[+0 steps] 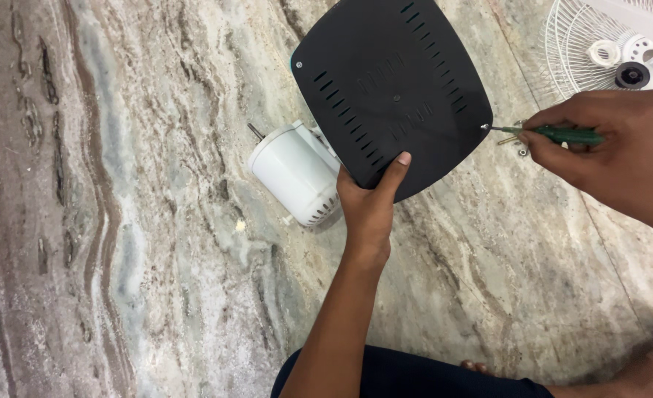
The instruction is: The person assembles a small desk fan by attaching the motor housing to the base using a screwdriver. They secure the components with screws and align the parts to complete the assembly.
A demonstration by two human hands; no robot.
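Observation:
My left hand (pixel 371 203) grips the near edge of a black square fan base plate (pixel 393 88) with rows of slots, thumb pressed on its surface. The plate is tilted up over the marble floor. My right hand (pixel 614 151) holds a green-handled screwdriver (pixel 555 134), its metal tip touching a screw (pixel 483 127) at the plate's right corner. A white cylindrical fan motor housing (pixel 297 173) with a short shaft lies on the floor just left of the plate, partly hidden behind it.
A white wire fan guard (pixel 581 48) with a hub and a black round part (pixel 631 74) lies at the top right. A few small loose screws (pixel 519 147) rest on the floor under the screwdriver. My leg in dark cloth (pixel 415 376) is at the bottom.

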